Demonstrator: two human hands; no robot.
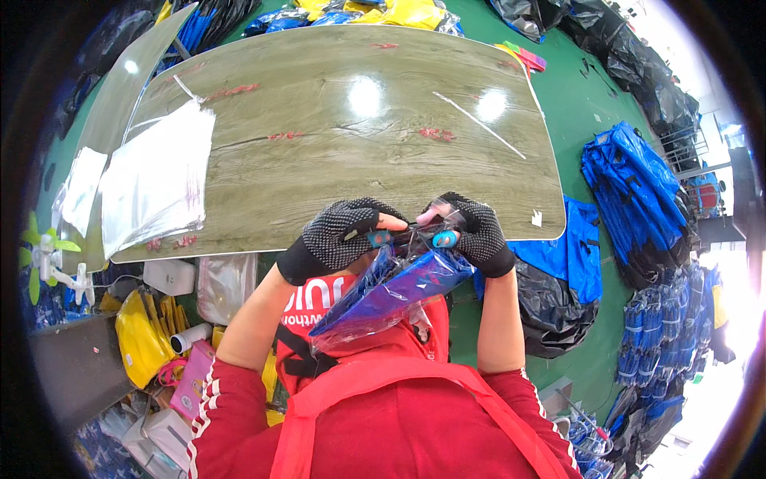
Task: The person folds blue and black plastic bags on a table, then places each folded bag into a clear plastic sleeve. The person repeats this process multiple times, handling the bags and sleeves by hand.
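Both my hands wear black gloves with pale grip dots and bare fingertips. My left hand point(343, 235) pinches the top left of a clear plastic bag point(399, 291) with a folded blue item inside. At the bag's other top corner, my right hand point(476, 231) has its fingers closed on the gathered plastic. A small teal band or cover shows at each thumb. The bag hangs tilted in front of my red apron point(415, 383), at the near edge of the wood-patterned table point(319, 176). Its opening is partly hidden by my fingers.
A stack of clear plastic bags point(159, 172) lies on the table's left side. Yellow bags point(142, 339) and a small green-leaved fan point(49, 251) are at the lower left. Blue bundles point(634, 191) and a black sack point(554, 311) stand on the green floor at right.
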